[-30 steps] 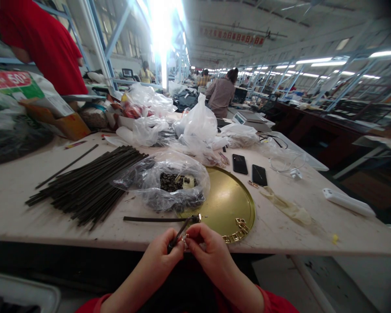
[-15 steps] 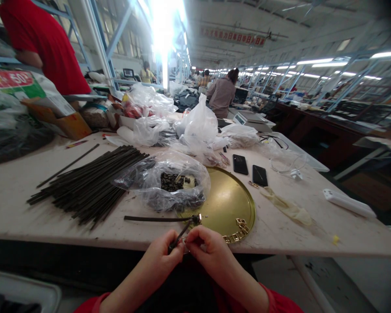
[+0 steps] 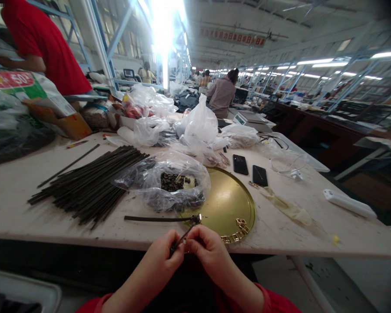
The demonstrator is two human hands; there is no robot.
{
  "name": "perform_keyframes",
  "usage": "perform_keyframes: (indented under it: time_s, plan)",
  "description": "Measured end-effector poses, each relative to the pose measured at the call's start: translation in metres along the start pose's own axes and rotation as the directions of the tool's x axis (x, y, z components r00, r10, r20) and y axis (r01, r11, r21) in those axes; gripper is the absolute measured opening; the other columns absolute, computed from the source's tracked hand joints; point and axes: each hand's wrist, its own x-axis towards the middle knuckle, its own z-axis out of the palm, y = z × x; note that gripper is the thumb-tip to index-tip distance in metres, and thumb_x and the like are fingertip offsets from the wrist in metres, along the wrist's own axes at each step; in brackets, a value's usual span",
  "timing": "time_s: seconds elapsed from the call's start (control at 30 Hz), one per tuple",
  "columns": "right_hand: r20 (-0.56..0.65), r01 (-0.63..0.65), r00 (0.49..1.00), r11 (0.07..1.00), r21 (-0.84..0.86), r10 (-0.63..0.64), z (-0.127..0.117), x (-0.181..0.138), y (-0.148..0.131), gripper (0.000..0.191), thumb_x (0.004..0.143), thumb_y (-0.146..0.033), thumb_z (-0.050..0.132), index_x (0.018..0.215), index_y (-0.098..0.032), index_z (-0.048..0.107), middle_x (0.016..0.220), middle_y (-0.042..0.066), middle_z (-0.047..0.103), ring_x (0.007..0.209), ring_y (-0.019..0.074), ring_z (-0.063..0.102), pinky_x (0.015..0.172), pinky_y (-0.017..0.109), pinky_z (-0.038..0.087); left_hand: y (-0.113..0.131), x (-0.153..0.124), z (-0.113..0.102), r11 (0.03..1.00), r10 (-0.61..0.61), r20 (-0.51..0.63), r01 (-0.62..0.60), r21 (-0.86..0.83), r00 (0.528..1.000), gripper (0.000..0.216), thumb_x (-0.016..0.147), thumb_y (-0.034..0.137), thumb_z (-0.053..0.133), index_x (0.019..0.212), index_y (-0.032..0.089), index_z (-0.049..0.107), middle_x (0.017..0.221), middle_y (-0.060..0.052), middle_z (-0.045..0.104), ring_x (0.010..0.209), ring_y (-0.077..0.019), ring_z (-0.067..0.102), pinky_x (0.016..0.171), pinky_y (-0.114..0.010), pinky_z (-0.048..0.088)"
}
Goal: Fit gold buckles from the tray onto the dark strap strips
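Close to the table's front edge, my left hand [image 3: 163, 253] is closed round a thin dark strip [image 3: 183, 236] that slants up to the right. My right hand [image 3: 210, 247] pinches at its fingertips right beside it; a small glint shows there, but what it grips is too small to name. Just beyond my hands lies another dark strip [image 3: 156, 219] with a shiny metal piece at its right end. Several gold-coloured square buckles [image 3: 237, 236] sit on the near rim area of a round gold tray [image 3: 228, 191]. A clear plastic bag [image 3: 140, 187] with small dark pieces [image 3: 172, 182] overlaps the tray's left side.
A pile of long dark strips [image 3: 94, 182] covers the table's left part. Two black phones [image 3: 240, 164], a yellowish glove-like item [image 3: 286, 208] and a white power strip [image 3: 348, 203] lie right. White plastic bags [image 3: 200, 121] stand behind. A person in red [image 3: 48, 52] is at the far left.
The strip in my left hand has turned slightly, its far end now lower and further right. Both hands stay close together. The person in red at the left has shifted, an arm now showing.
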Motion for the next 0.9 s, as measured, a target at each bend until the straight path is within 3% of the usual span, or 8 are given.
perform_keyframes:
  time_s: [0.2,0.27,0.37,0.47,0.6,0.67,0.9]
  plan:
    - [0.091,0.256,0.966,0.954,-0.154,-0.244,-0.005,-0.004,-0.004,0.013,0.082,-0.017,0.052,0.076,-0.021,0.063,0.090,0.004,0.062,0.084,0.0151,0.058,0.075,0.025,0.045,-0.003,0.001,0.001,0.998,-0.015,0.010,0.015,-0.069,1.000,0.015,0.079,0.029,0.044,0.067,0.019,0.044,0.062,0.004,0.046,0.062,-0.0145,0.044,0.056,-0.024,0.035]
    - [0.040,0.227,0.974,0.969,-0.102,-0.224,-0.003,-0.004,-0.003,0.010,0.080,-0.016,0.056,0.074,-0.021,0.063,0.087,0.003,0.062,0.082,0.0145,0.058,0.073,0.024,0.045,-0.002,0.001,0.001,0.998,-0.002,0.007,0.002,-0.069,1.000,0.014,0.078,0.028,0.045,0.067,0.020,0.044,0.062,0.005,0.046,0.061,-0.0143,0.044,0.056,-0.023,0.035]
    - [-0.066,0.101,0.993,0.992,0.071,-0.097,0.003,-0.002,0.001,0.009,0.076,-0.017,0.060,0.067,-0.019,0.060,0.074,0.000,0.059,0.072,0.0134,0.057,0.066,0.023,0.045,0.000,0.000,0.001,0.998,0.014,-0.003,-0.015,-0.058,1.000,0.013,0.076,0.026,0.046,0.065,0.020,0.044,0.060,0.005,0.047,0.059,-0.0138,0.044,0.055,-0.023,0.034]
    - [-0.066,0.017,0.998,0.983,0.183,-0.005,0.007,-0.001,0.003,0.009,0.076,-0.020,0.060,0.067,-0.019,0.058,0.073,0.000,0.060,0.070,0.0136,0.057,0.065,0.023,0.046,0.000,0.001,0.000,0.998,-0.011,-0.026,0.009,-0.066,1.000,0.014,0.076,0.028,0.047,0.064,0.020,0.045,0.060,0.004,0.049,0.059,-0.0146,0.045,0.056,-0.024,0.035]
    - [0.016,0.113,0.994,0.993,-0.035,-0.113,0.001,-0.001,0.002,0.008,0.079,-0.019,0.055,0.073,-0.020,0.062,0.078,0.002,0.062,0.074,0.0148,0.057,0.069,0.025,0.045,-0.004,0.003,0.000,0.994,-0.045,-0.053,0.039,-0.099,0.998,0.016,0.075,0.031,0.047,0.064,0.019,0.046,0.060,0.004,0.048,0.060,-0.0153,0.046,0.056,-0.025,0.036]
    - [0.041,0.110,0.994,0.987,-0.116,-0.106,-0.001,-0.002,0.002,0.010,0.078,-0.017,0.054,0.076,-0.020,0.063,0.075,0.001,0.063,0.071,0.0141,0.057,0.066,0.025,0.045,-0.005,0.004,-0.001,0.994,-0.040,-0.060,0.034,-0.101,0.997,0.016,0.074,0.031,0.048,0.064,0.019,0.046,0.060,0.004,0.048,0.060,-0.0151,0.046,0.056,-0.025,0.036]
    - [-0.008,-0.049,0.999,0.996,0.079,0.050,0.009,-0.004,0.008,0.005,0.075,-0.014,0.052,0.075,-0.019,0.054,0.068,-0.003,0.059,0.063,0.0111,0.057,0.059,0.021,0.045,-0.005,0.005,-0.001,0.995,-0.053,-0.061,0.047,-0.087,0.997,0.016,0.074,0.030,0.048,0.063,0.019,0.046,0.058,0.005,0.047,0.058,-0.0141,0.045,0.054,-0.024,0.036]
